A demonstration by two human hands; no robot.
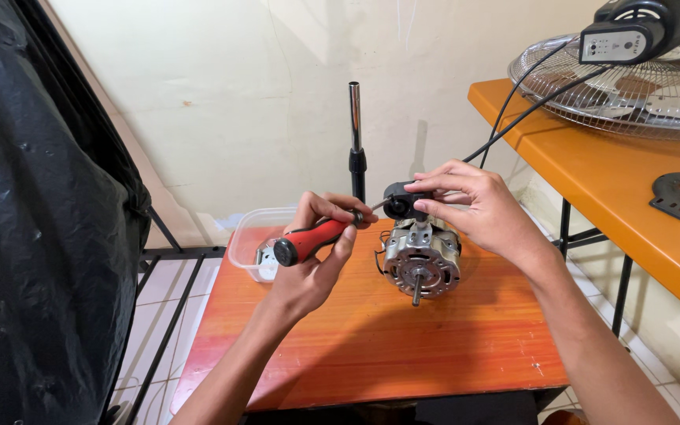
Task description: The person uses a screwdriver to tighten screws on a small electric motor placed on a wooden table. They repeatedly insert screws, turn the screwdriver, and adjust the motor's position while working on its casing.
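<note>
I have the left hand (308, 264) closed round a red-handled screwdriver (312, 240), its tip at the black part (400, 201) atop the fan motor (421, 264). My right hand (474, 208) pinches that black part. I judge it not yet freed from the motor, which stands mid-counter (371, 346). Beyond sit a clear plastic tub (255, 236) and a fan grille (631, 94).

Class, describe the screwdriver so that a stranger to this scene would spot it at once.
Find the small wooden table in the middle. Above its far left part, the left hand grips the screwdriver. It alone has a red-and-black handle, its tip aimed at the metal motor.
</note>
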